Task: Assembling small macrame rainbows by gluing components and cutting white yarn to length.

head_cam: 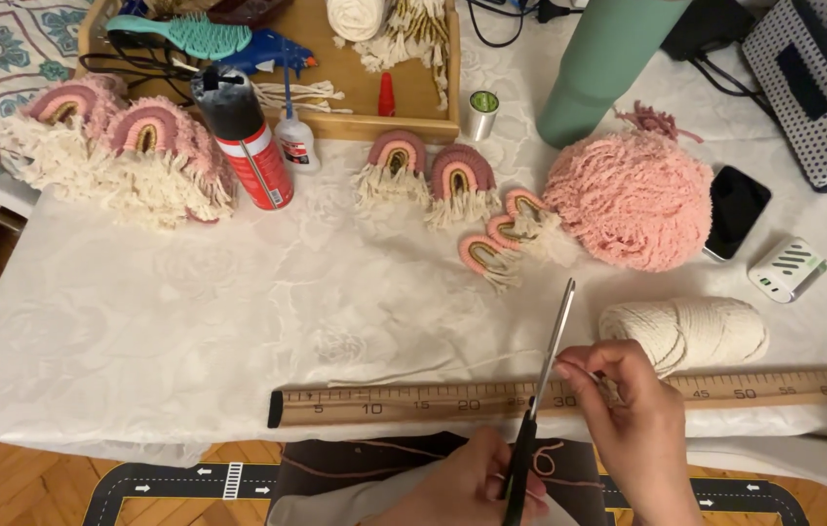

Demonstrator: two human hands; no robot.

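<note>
The left hand (pixel 477 482) grips the black-handled steel scissors (pixel 538 399) — blades crossing the long wooden ruler (pixel 413 401) along the table's near edge — while the right hand (pixel 633 419) pinches a thin pinkish cord (pixel 569 479) against that ruler, just before the cream yarn ball (pixel 696 331).

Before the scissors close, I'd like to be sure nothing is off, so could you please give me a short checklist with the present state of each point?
1. Scissors gripped by the left hand: ok.
2. Blades parted: cannot tell; they look nearly shut.
3. Cord pinched by the right hand: ok.
4. Cord lying along the wooden ruler: ok, it runs just above it.
5. Right fingertips away from the blades: not ok, they sit right beside them.
6. Cream cord ball clear of the scissors: ok.
</note>
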